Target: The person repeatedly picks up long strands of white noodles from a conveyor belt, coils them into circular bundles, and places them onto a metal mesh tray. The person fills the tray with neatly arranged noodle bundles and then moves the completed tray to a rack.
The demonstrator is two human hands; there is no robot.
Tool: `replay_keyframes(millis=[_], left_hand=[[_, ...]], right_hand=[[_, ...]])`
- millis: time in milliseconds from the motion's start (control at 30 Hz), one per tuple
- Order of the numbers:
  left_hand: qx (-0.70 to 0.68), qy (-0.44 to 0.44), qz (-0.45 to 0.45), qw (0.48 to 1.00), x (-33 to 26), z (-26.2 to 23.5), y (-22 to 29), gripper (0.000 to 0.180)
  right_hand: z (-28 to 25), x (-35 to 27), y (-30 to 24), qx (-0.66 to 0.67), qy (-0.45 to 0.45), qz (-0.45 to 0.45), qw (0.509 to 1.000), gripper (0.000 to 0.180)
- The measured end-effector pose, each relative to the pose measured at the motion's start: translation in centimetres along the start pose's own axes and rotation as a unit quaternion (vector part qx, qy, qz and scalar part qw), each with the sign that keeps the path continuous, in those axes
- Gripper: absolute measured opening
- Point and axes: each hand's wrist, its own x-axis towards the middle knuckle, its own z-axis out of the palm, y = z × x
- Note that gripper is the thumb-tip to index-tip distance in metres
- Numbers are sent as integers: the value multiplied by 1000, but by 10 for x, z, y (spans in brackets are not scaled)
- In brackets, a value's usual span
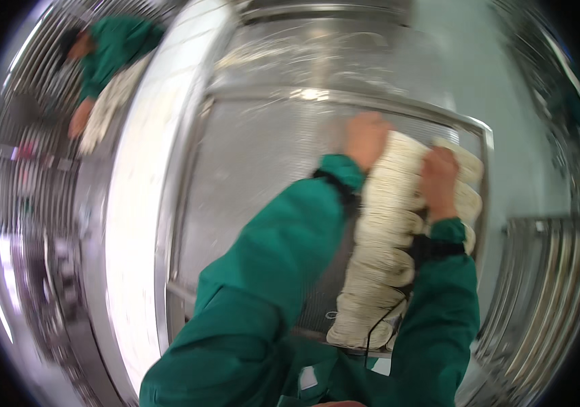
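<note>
My left hand (369, 139) and right hand (440, 175) are at 2 o'clock, on either side of the far end of the main noodle row; motion blur prevents me from telling how tightly either grips. The noodles (383, 227) run from 5 to 2 o'clock on a metal tray (256, 176). Beyond: white surface (144, 203) at 9, rack (541, 285) at 4, pale floor (520, 136) at 2, person (122, 44) at 10. Count: two hands, two noodle rows, one white surface, one person.
</note>
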Motion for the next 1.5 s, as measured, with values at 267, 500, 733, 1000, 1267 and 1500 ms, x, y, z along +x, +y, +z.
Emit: replay_keyframes(millis=[267,500,733,1000,1267,1500], left_hand=[[-38,22,-174,984,-85,-106,-25,21],[17,46,-373,927,-336,-412,-83,55],[285,25,-689,667,-508,-582,-111,117],[387,-33,-564,728,-452,-537,-159,44],[-300,4,-431,851,-332,-468,8,21],[-617,-33,-368,695,-289,-401,140,14]], right_hand=[[-44,-18,19,107,-69,49,991,14],[-85,-73,-38,194,-91,98,972,15],[-100,-107,-124,250,-76,100,960,11],[-132,-119,-217,302,-72,39,950,13],[-156,-141,-341,302,-64,-109,945,43],[-159,-156,-410,326,-57,-26,943,76]])
